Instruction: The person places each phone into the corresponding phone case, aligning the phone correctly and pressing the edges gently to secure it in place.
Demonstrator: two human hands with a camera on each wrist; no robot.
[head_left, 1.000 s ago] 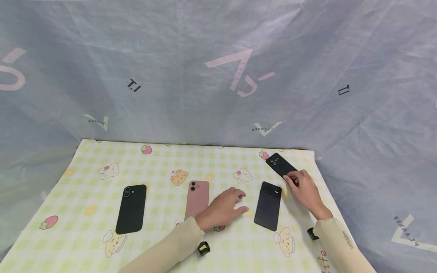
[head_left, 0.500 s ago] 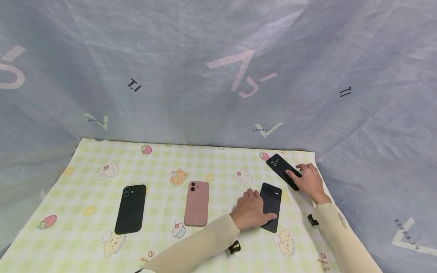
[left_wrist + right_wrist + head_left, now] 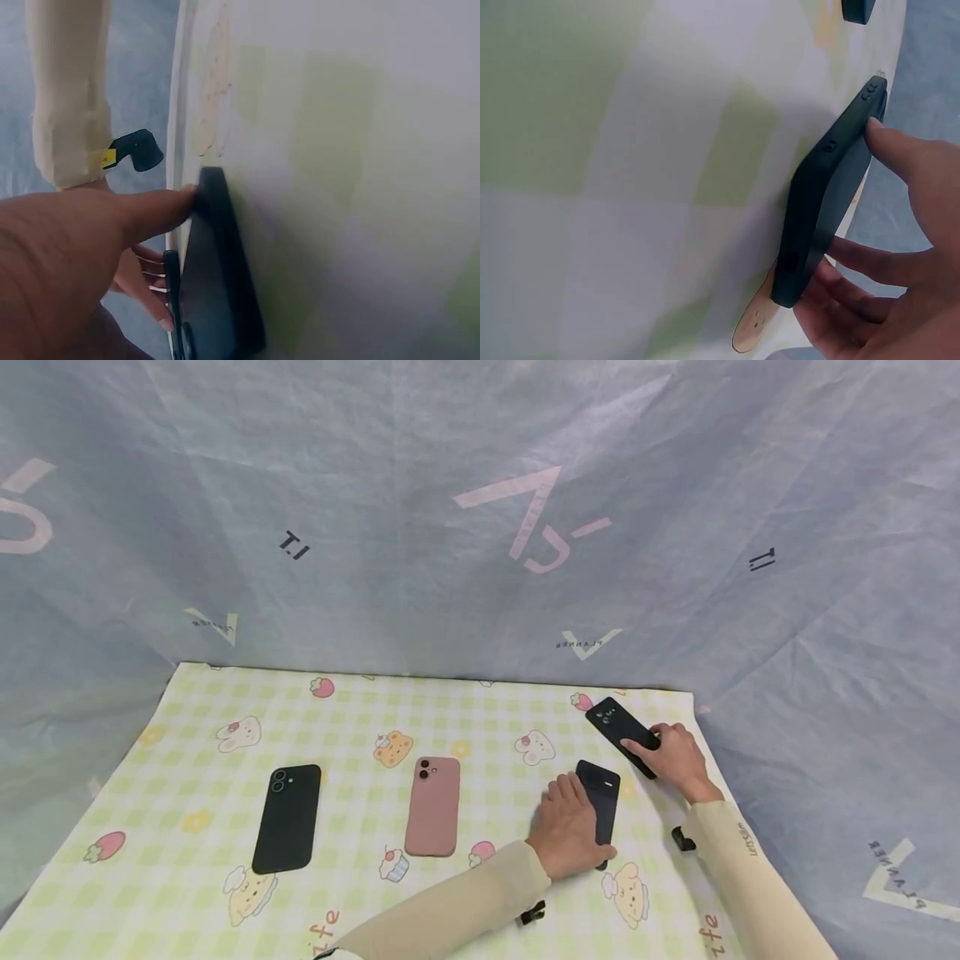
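Observation:
My left hand [image 3: 564, 828] spans a dark smartphone [image 3: 606, 797] lying on the checked cloth, covering part of it. The thumb is at its near end, and the left wrist view shows the thumb tip against the edge of the smartphone [image 3: 214, 285]; my other left fingers are hidden there. Farther right, my right hand [image 3: 675, 762] holds a black smartphone [image 3: 618, 727] with several camera lenses at its far end. Thumb and fingers sit on opposite edges of that smartphone [image 3: 825, 187] in the right wrist view. It lies slanted near the table's back right corner.
A pink smartphone [image 3: 433, 806] lies left of my left hand, and another black smartphone [image 3: 287, 818] is farther left. Both show their camera backs. The green-checked tablecloth [image 3: 360, 718] has printed cartoons. A grey-blue curtain [image 3: 420, 568] hangs behind and beside the table.
My left hand has moved right, from beside the pink smartphone onto the dark one. My right fingers lifted off the black smartphone's end, then came back to its edges. The smartphones have barely shifted.

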